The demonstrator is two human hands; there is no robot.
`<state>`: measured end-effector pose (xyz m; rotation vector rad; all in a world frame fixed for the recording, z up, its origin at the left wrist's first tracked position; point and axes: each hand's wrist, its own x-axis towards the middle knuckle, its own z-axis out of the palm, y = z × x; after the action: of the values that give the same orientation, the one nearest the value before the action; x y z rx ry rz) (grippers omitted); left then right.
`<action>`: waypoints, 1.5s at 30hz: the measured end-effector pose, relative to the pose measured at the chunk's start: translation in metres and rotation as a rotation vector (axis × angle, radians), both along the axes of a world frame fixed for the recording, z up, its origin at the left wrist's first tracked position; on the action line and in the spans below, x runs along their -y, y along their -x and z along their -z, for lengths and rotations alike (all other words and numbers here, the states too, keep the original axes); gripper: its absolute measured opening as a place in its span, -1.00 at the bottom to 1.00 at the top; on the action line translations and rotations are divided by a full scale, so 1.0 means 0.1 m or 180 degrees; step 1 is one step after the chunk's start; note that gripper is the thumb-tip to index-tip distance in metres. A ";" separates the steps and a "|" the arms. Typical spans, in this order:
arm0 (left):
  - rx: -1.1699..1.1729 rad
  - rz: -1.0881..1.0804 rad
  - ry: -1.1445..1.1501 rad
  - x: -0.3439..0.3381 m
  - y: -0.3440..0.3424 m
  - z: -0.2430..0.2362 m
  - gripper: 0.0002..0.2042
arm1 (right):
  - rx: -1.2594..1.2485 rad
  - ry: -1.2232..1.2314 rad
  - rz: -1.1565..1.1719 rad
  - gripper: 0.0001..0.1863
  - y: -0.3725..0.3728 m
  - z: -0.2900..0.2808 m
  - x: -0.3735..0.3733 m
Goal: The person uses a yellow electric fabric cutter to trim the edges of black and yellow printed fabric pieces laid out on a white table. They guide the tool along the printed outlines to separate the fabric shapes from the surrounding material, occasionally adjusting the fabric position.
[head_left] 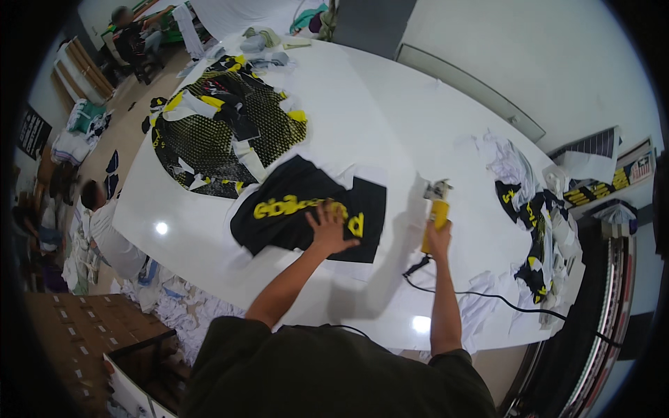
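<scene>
My left hand point(329, 228) lies flat with spread fingers on a black fabric piece point(282, 209) that has yellow lettering. White material peeks out around the piece's edges. To its right, my right hand point(438, 239) is wrapped round the yellow body of a corded electric fabric cutter point(439, 212). The cutter's metal head point(437, 188) points away from me, apart from the black piece. Its dark cord point(488, 295) runs off to the right across the white table point(390, 292).
Black-and-yellow patterned fabric pieces point(202, 143) lie heaped at the far left. Black and white scraps point(533, 209) gather along the right edge. A person in white point(118, 233) is beside the table's left edge; another person point(132, 38) sits farther back. Cardboard boxes point(77, 341) stand lower left.
</scene>
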<state>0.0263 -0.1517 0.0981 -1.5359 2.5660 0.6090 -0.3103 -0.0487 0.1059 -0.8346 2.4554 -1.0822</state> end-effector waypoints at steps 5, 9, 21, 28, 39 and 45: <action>0.0566 0.3273 0.0024 -0.78 0.06 -0.20 0.08 | 0.0001 0.0110 0.0471 -0.43 0.75 -0.28 -1.39; 0.0005 0.2593 -0.0351 -0.91 0.41 -0.10 -0.16 | -0.0031 0.0443 0.0811 -0.46 0.90 -0.33 -2.13; -0.0365 0.0290 0.1247 1.17 2.14 0.09 -0.17 | 0.1423 0.0823 0.0728 -0.54 0.29 -0.54 -2.54; -0.0055 0.0824 -0.0025 -0.19 1.25 0.05 0.16 | 0.0525 0.0092 0.0232 -0.44 -0.24 -0.56 -2.60; 0.0229 0.1067 -0.0430 -0.59 -0.72 -0.28 0.47 | 0.0348 -0.1209 -0.0571 -0.28 -1.64 -0.88 -3.21; 0.0544 0.1404 -0.0490 -0.87 -0.73 -0.18 0.48 | 0.0502 -0.1610 -0.0536 -0.26 -2.36 -0.92 -3.48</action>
<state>0.0989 -0.0648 0.1165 -0.8889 2.5344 0.5741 -0.0743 0.2990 0.1975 -0.7391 2.3177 -0.4164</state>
